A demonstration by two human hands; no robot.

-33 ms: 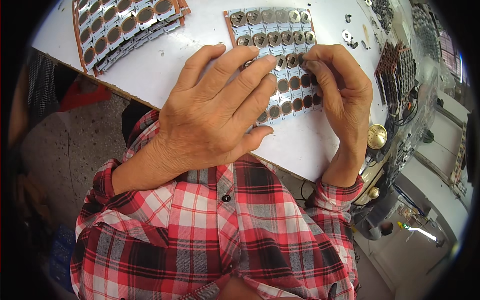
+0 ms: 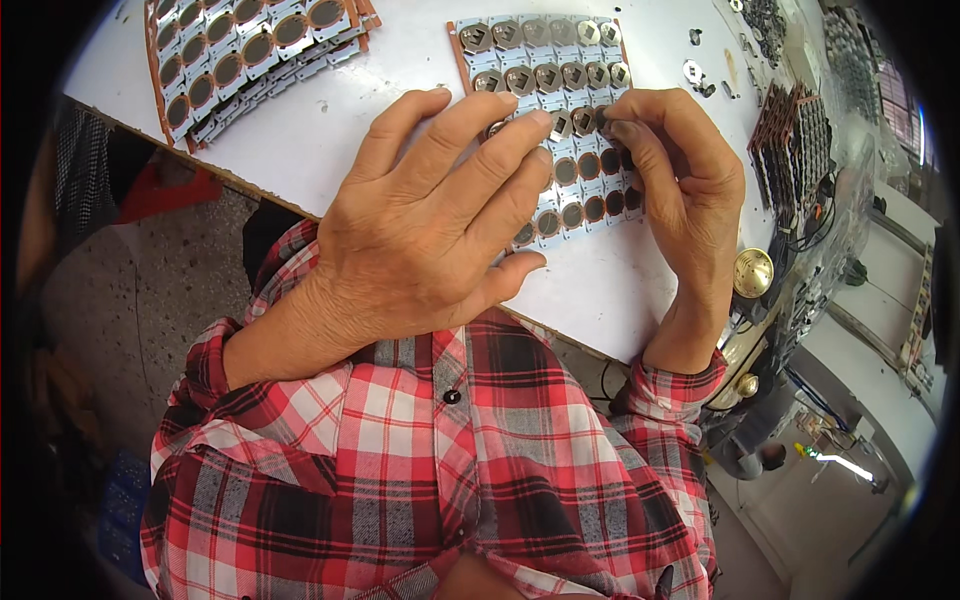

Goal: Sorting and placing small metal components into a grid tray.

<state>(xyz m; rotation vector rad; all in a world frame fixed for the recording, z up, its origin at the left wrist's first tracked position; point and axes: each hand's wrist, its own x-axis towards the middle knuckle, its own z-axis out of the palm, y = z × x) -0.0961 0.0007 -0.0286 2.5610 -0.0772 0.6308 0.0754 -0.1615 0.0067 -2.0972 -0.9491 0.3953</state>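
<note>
A grid panel (image 2: 560, 75) of small round sockets lies on the white table (image 2: 330, 140). Its far rows hold silvery metal clips, while the near rows show dark empty sockets (image 2: 590, 210). My left hand (image 2: 440, 220) rests flat on the panel's left part, fingers spread, covering much of it. My right hand (image 2: 680, 190) is at the panel's right edge, thumb and forefinger pinched on a small metal clip (image 2: 583, 121) over a socket in the third row.
A fanned stack of similar panels with brown edges (image 2: 250, 50) lies at the far left. Loose metal bits (image 2: 695, 72) sit far right, beside brown racks (image 2: 800, 140) and a brass knob (image 2: 753, 272). The table edge runs diagonally below my hands.
</note>
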